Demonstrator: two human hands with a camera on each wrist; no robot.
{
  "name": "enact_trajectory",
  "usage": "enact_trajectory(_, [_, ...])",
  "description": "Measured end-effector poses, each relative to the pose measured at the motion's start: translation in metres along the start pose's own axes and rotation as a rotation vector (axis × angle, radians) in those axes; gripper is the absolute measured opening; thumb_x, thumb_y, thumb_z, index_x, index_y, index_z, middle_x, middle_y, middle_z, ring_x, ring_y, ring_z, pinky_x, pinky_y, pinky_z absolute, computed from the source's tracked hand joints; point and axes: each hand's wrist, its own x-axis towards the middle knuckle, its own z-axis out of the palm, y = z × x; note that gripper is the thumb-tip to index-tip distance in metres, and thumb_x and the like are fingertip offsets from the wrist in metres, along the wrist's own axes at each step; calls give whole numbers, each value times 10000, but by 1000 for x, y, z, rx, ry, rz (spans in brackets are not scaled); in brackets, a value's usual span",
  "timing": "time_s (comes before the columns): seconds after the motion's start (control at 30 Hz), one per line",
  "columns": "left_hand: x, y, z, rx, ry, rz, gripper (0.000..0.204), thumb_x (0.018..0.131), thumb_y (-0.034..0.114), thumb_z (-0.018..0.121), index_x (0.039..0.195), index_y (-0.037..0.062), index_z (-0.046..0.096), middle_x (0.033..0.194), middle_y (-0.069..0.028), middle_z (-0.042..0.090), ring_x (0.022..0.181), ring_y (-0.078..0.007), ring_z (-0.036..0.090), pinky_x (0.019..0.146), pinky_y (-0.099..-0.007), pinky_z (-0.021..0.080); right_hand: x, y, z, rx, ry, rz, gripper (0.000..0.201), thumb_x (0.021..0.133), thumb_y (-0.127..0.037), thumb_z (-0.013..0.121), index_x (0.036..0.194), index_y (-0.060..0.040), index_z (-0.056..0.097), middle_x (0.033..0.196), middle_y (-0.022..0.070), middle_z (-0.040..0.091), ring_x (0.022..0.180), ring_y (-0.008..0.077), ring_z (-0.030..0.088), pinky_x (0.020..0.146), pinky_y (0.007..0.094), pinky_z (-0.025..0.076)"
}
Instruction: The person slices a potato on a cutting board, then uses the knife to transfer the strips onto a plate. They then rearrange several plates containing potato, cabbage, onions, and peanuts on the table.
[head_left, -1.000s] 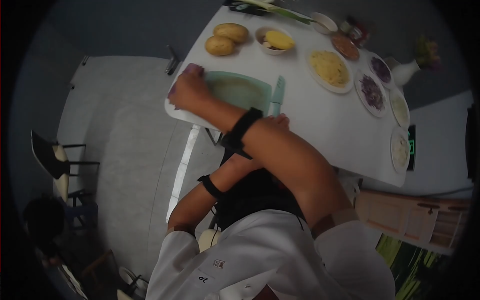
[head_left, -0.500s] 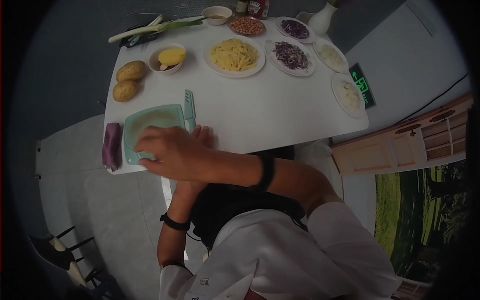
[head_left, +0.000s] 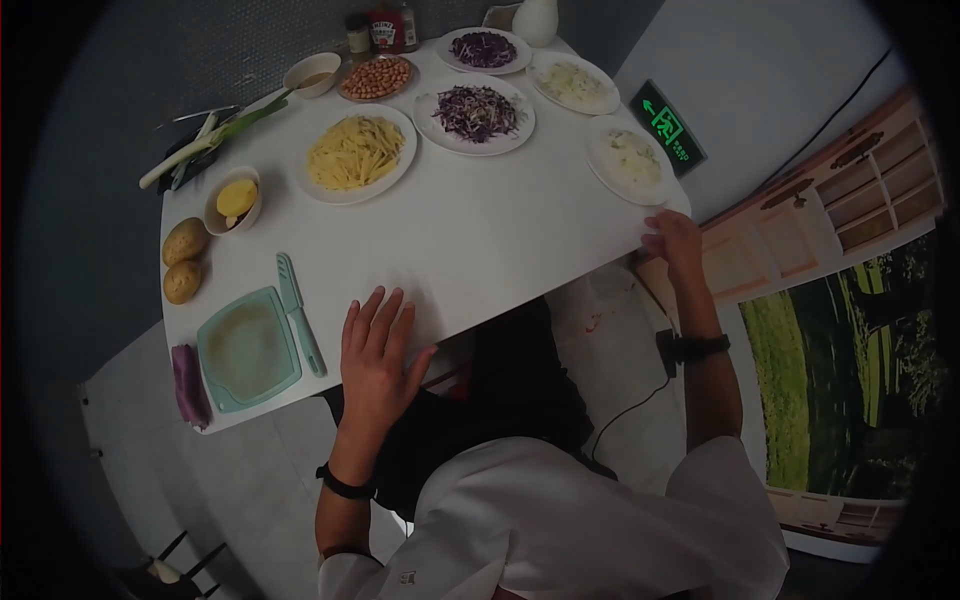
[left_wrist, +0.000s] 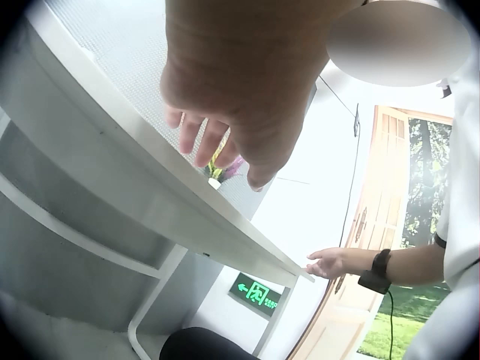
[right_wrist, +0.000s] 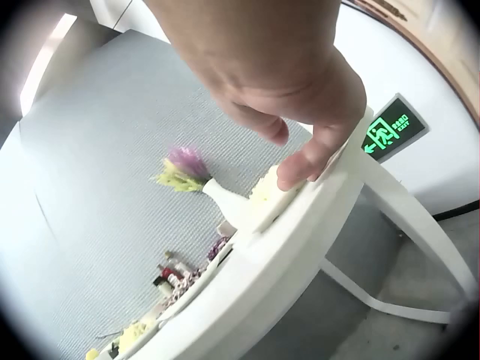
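Observation:
My left hand (head_left: 375, 352) is at the table's front edge with its fingers straight and slightly spread, palm down, holding nothing. To its left lie a light green knife (head_left: 303, 330) and a matching cutting board (head_left: 245, 345); a rolled purple cloth (head_left: 187, 385) is beyond the board at the corner. At the table's right front corner is my right hand (head_left: 678, 245), fingers loosely bent and holding nothing. Its fingertips are close to a plate (head_left: 655, 199) of pale shreds, and in the right wrist view the fingers (right_wrist: 300, 169) overlap that plate's end.
Potatoes (head_left: 184, 242), a bowl (head_left: 212, 215) with a peeled potato and a leek (head_left: 180, 165) line the left side. Plates of yellow strips (head_left: 355, 152), purple shreds (head_left: 475, 112) and peanuts (head_left: 375, 77) stand farther back, with bottles (head_left: 385, 32) and a white vase (head_left: 537, 22) behind.
My right hand first gripped the purple cloth at the left corner, let it go, and swung across to the right corner. My left hand came out from under the right arm. The view turned rightward.

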Motion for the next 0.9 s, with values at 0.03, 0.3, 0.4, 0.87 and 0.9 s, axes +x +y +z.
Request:
enact_trajectory(0.03, [3, 0, 2, 8, -6, 7, 626, 827, 203, 821, 1391, 33, 609, 1505, -153, 568, 1454, -383, 471, 1212, -604, 328, 16, 3, -11, 22, 46, 94, 321, 1018, -263, 684, 1158, 25, 666, 975, 121, 758, 725, 173, 720, 603, 265, 560])
enact_trajectory(0.3, [9, -10, 12, 3, 1, 9, 528, 834, 199, 813, 1308, 19, 663, 1442, -153, 608, 1410, -382, 509, 1186, -586, 380, 127, 28, -47, 154, 14, 328, 241, 991, -191, 709, 1058, 35, 660, 862, 121, 738, 701, 176, 717, 573, 234, 578])
enact_trajectory(0.4, [7, -12, 16, 1, 17, 0, 520, 837, 201, 811, 1300, 16, 667, 1428, -153, 613, 1397, -379, 518, 1182, -569, 393, 150, 42, -61, 213, 22, 400, 158, 972, -151, 722, 988, -6, 659, 800, 90, 711, 639, 145, 686, 502, 195, 541])
enact_trajectory(0.87, [10, -7, 24, -14, 50, -29, 623, 825, 242, 834, 1359, -3, 626, 1450, -167, 597, 1396, -395, 509, 1186, -551, 384, -48, -8, 63, 143, -350, 272, 115, 973, -127, 692, 1006, -17, 684, 843, 54, 686, 723, 162, 693, 572, 258, 510])
enact_trajectory(0.9, [10, -7, 23, -8, 61, -51, 691, 814, 264, 846, 1392, -17, 593, 1451, -186, 591, 1395, -405, 506, 1186, -554, 380, -54, -12, 75, 100, -441, 284, 136, 980, -123, 683, 1023, 5, 684, 861, 66, 695, 735, 169, 709, 587, 264, 529])
